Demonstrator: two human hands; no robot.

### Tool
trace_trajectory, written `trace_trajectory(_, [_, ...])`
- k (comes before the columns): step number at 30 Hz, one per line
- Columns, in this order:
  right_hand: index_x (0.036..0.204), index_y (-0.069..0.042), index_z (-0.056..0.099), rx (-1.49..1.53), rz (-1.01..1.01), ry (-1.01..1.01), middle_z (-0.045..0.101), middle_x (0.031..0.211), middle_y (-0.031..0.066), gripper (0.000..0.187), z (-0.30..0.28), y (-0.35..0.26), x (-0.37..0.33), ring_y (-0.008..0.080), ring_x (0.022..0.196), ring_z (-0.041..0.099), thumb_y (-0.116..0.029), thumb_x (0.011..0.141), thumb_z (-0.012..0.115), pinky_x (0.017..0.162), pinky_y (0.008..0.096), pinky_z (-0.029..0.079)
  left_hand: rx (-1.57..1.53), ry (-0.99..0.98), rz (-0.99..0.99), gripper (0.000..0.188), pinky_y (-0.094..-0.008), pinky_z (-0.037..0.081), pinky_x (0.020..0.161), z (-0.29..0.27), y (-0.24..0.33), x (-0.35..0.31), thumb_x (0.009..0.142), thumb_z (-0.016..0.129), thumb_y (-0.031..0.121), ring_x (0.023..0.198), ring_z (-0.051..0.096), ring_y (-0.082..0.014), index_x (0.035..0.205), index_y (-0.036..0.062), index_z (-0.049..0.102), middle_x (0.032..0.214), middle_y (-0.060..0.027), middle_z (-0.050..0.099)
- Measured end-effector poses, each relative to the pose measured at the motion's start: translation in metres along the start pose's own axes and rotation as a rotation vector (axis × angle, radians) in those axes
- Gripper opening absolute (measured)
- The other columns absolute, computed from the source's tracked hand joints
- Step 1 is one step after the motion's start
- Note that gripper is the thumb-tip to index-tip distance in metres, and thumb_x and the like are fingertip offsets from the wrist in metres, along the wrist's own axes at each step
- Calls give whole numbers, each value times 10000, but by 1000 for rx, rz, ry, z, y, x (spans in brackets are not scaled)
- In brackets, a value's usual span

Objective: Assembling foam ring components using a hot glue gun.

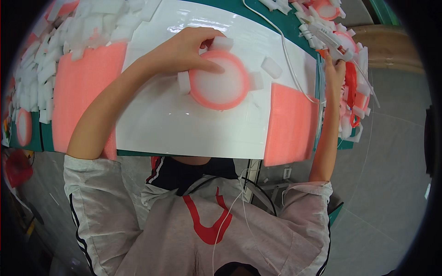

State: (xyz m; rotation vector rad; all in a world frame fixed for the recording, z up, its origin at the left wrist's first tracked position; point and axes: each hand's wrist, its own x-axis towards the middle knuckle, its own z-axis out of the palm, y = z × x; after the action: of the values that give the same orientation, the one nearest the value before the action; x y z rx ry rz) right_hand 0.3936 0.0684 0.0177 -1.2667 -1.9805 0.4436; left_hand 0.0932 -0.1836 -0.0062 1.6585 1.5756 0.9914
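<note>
Head view: left grip (202, 54), half-curled, is holding foam disc (225, 89) and block (223, 43); right grip (334, 66) is clasping glue gun (332, 42); careless swinging could be snagging white cord (284, 49).

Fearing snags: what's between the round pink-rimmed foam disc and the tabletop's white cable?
A white rectangular foam block and a loose one, in head view.

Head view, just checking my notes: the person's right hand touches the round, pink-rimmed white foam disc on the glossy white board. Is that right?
Not quite: the head view shows the left hand touching the round, pink-rimmed white foam disc on the glossy white board. The right hand is at the white plastic glue gun.
</note>
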Motion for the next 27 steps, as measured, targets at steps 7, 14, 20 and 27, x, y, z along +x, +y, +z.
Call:
trace_trajectory(7, [984, 41, 529, -283, -105, -19, 594, 884, 183, 476, 24, 14, 0, 266, 805, 576, -357, 741, 623, 721, 321, 426, -10, -13, 9, 569, -281, 401, 744, 0, 0, 2, 592, 714, 280, 786, 462, -185, 1062, 24, 523, 892, -77, 531])
trace_trajectory(14, [946, -16, 580, -748, -389, 101, 592, 930, 179, 309, -17, -22, -44, 277, 818, 580, -248, 745, 618, 693, 331, 448, 6, 3, -10, 603, -281, 401, 710, 0, -1, 0, 581, 699, 319, 777, 472, -198, 1061, -2, 525, 842, -91, 523])
trace_trajectory(20, [969, -90, 600, 41, -314, -428, 583, 952, 125, 228, 10, -101, -96, 270, 887, 526, -103, 741, 596, 737, 327, 428, 16, -1, 1, 559, -281, 414, 764, 0, -1, -1, 592, 722, 240, 805, 493, -185, 1065, 16, 525, 904, -77, 545])
trace_trajectory(27, [1006, -94, 585, -122, -551, -529, 543, 938, 117, 279, 24, -105, -102, 271, 843, 513, -63, 729, 585, 730, 328, 424, 5, -5, 7, 549, -283, 415, 765, 2, 2, 4, 597, 721, 234, 805, 491, -182, 1065, 24, 524, 904, -75, 545])
